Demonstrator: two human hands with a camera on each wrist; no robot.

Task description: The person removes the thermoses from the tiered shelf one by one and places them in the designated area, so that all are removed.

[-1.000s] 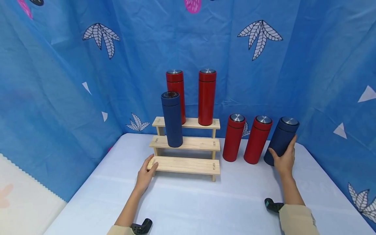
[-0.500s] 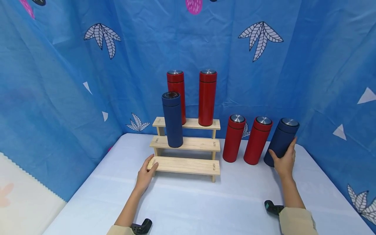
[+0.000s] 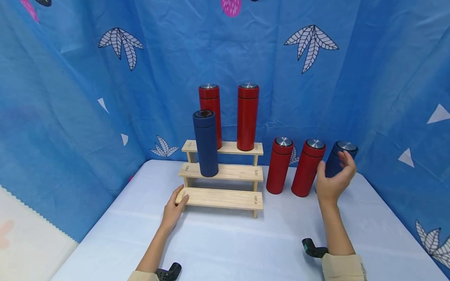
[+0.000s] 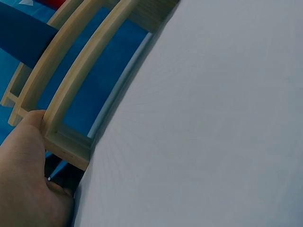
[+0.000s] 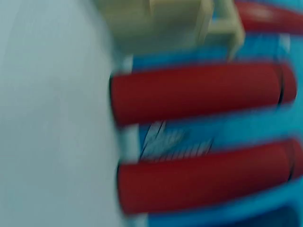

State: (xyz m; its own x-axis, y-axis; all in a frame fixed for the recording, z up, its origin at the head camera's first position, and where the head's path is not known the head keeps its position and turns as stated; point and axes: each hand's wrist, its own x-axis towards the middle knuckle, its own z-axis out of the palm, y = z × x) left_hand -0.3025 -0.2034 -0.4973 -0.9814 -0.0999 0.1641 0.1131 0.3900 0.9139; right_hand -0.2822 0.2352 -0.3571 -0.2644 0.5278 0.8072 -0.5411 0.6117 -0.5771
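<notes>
My left hand grips the left end of the bottom step of a three-step wooden shelf rack, thumb on top. In the left wrist view the thumb lies against the rack's end. My right hand is raised in front of a blue thermos flask, fingers loosely bent and holding nothing; it partly hides that flask. Left of it stand two red thermos flasks, one nearer and one farther. Both red flasks show blurred in the right wrist view, where the hand is out of sight.
On the rack's middle step stands another blue flask. Two red flasks, left and right, stand on the top step. A white cloth covers the table; a patterned blue curtain hangs behind and at the sides.
My right hand has let go of the right-hand blue flask and moved up and slightly left, in front of it. The flask stays in place. My left hand keeps its hold on the rack.
</notes>
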